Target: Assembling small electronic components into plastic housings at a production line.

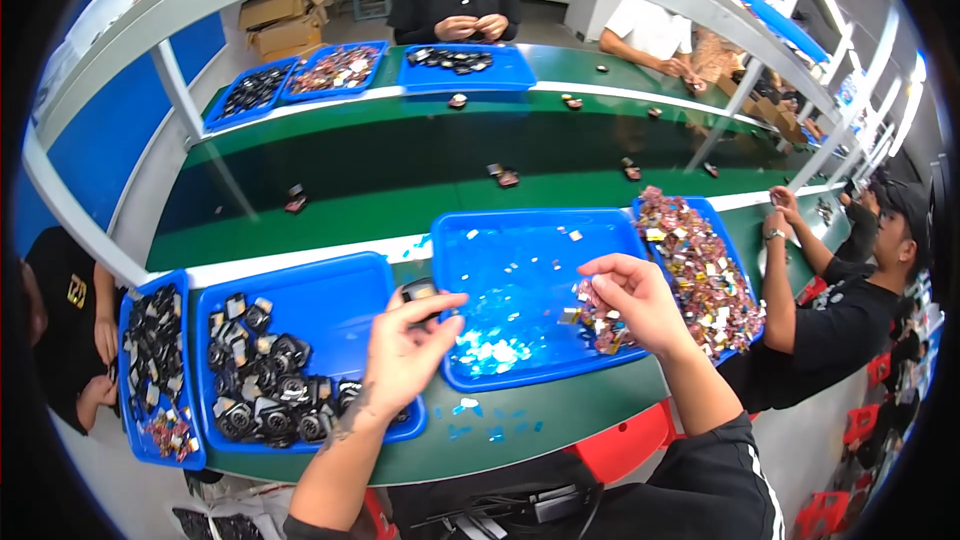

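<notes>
My left hand (400, 348) is closed around a small black plastic housing (418, 290), over the gap between two blue trays. My right hand (648, 306) hovers at the right side of the middle blue tray (500, 225), with thumb and index finger drawn close together. Whatever lies between those fingertips is too small to make out. Just below them is a small heap of pinkish circuit pieces (608, 332). Left of my left hand, a blue tray (330, 275) holds several black round-faced housings (285, 390).
A blue tray heaped with pink and gold circuit pieces (700, 265) stands at right; a narrow tray of black parts (155, 340) at far left. Beyond, single parts (505, 176) sit on a green belt (380, 155). Metal rack posts (178, 90) frame the bench. Co-workers sit opposite and alongside.
</notes>
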The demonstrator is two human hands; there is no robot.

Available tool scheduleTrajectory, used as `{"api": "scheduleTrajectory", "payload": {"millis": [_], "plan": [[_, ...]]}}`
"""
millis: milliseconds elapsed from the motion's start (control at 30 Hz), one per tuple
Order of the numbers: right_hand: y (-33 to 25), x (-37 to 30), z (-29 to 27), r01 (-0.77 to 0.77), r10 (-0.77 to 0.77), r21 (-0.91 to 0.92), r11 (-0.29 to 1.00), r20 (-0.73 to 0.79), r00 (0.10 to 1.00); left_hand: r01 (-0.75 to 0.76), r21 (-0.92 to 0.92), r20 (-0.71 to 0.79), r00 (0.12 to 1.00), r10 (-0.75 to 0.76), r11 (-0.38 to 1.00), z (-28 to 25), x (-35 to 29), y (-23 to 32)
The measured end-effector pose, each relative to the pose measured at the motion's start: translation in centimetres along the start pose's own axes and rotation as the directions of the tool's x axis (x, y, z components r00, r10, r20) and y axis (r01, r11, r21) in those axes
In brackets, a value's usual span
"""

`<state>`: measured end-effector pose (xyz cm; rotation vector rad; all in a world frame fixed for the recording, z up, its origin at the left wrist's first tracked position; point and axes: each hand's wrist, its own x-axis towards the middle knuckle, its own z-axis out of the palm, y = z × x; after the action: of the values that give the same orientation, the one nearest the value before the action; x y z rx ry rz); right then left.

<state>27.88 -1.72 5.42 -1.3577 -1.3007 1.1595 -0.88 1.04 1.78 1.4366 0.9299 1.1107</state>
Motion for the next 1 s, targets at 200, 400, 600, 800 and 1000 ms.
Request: {"api": "scheduleTrajectory", "payload": {"millis": [200, 400, 600, 800, 1000], "plan": [[-1.6, -0.8, 5.5, -0.048, 0.047, -0.003, 0.999, 0.289, 0.956, -0.029, 0.039, 0.241, 0.970, 0.018, 0.999, 1.4, -0.1, -0.4], [-1.5, -0.5, 8.2, 0.062, -0.094, 0.124, 0.990, 0.280, 0.955, 0.258, -0.221, 0.157, 0.961, -0.227, 0.941, 1.0, -0.8, 0.3], [-0.8, -0.7, 8.8, 0.083, -0.105, 0.145, 0.986, 0.154, 0.983, 0.122, -0.042, 0.111, 0.987, -0.117, 0.992, 1.2, -1.6, 0.0], [-0.6, -0.4, 8.4, 0.272, -0.260, -0.094, 0.958, 0.124, 0.958, -0.079, 0.178, 0.102, 0.993, 0.061, 0.981, 1.5, -1.1, 0.6], [0.3, -0.1, 9.2, 0.212, -0.195, -0.081, 0.974, 0.184, 0.963, -0.318, 0.348, 0.092, 0.948, 0.305, 0.882, 1.5, -0.9, -0.5]]}}
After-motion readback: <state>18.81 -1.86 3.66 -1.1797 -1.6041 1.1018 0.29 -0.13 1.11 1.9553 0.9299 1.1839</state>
